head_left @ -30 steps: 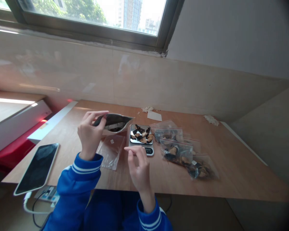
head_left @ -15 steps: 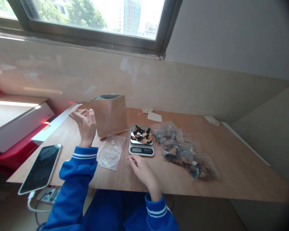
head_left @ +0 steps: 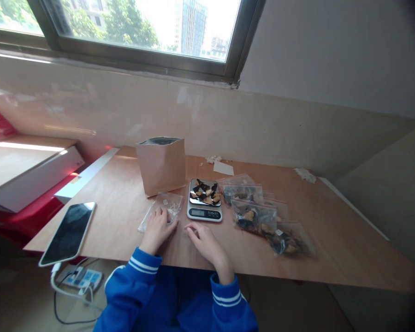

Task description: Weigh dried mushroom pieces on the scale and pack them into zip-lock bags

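My left hand (head_left: 157, 229) lies on the near part of clear zip bags (head_left: 173, 203), its fingers slightly bent and the thumb held apart. To its right, my right hand (head_left: 205, 243) rests on the table just below a kitchen scale (head_left: 204, 214), holding nothing, its thumb apart from the fingers. Dark and tan dried pieces (head_left: 206, 192), perhaps dried mushroom, are spread on the scale's metal plate. Several filled zip bags (head_left: 254, 216) with similar pieces lie to the right of the scale. Behind the clear bags stands a brown paper pouch (head_left: 162, 167), its top open.
A phone (head_left: 68, 235) with a white cable lies at the table's left edge. Below it is a power strip (head_left: 81, 277). A white card (head_left: 223, 168) and crumpled scraps (head_left: 305, 175) lie near the wall. A window (head_left: 141, 27) is above.
My left hand has come down from beside the paper pouch and moved right onto the clear zip bags. My right hand stays by the scale. The view has shifted slightly.
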A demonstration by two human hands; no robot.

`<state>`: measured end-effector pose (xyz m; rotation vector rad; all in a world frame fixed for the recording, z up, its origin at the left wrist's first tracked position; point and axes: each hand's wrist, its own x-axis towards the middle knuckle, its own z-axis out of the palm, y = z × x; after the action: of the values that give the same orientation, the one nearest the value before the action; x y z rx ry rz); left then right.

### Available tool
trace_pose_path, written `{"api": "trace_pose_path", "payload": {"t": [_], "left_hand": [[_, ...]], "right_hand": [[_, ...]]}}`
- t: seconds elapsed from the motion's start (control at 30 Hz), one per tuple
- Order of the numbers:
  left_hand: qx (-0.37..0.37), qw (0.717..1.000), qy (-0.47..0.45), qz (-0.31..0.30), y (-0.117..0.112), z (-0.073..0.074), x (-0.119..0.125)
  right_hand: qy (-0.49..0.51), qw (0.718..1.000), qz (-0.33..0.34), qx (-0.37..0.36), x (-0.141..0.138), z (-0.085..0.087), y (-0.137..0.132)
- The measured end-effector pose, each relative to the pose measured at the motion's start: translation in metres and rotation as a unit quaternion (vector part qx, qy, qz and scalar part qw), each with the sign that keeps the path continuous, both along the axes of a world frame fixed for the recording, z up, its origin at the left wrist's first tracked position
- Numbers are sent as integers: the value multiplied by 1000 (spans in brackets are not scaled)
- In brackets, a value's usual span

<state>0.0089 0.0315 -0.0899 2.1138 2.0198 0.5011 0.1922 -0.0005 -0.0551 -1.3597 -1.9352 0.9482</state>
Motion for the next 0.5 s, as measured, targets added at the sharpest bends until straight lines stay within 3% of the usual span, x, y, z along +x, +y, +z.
{"api": "trace_pose_path", "payload": {"t": [0.17,0.27,0.4,0.5], "left_hand": [[-44,998,24,-38,-3,13,3],[-23,994,-90,-54,-7,14,5],[21,963,-260,-76,-18,17,7],[37,940,-327,-89,-26,24,8]], "right_hand": [[27,1000,7,-1,-6,-2,-3],[67,997,-32,-26,-16,-11,0],[147,977,-145,-50,-34,-25,6],[211,965,-137,-68,-44,-26,8]]}}
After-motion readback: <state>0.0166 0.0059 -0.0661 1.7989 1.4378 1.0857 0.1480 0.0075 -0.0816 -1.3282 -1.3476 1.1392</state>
